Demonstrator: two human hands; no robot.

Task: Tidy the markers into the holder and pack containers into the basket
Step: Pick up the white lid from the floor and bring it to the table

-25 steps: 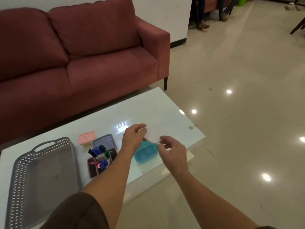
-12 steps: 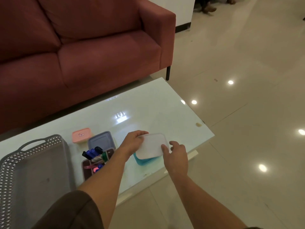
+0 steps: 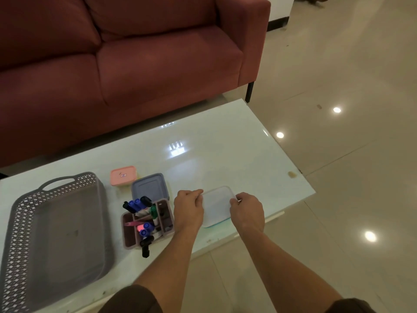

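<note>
Reaching forward over the table (image 3: 225, 154), both forearms end in curled fingers. The left hand (image 3: 188, 207) pinches the left rim of a frosted white lid (image 3: 217, 206), and the right hand (image 3: 247, 211) pinches the right rim. Between the fingers the lid lies flat on a teal container (image 3: 216, 225), only a thin edge of which shows. Just left of the left knuckles stands the marker holder (image 3: 168, 222), with the grey basket (image 3: 20, 222) farther left.

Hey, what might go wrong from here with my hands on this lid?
The lid and its container sit near the table's front edge; an uneven push might slide them off. The left hand is close beside the holder; a bump could knock out the black marker leaning over its rim.
</note>
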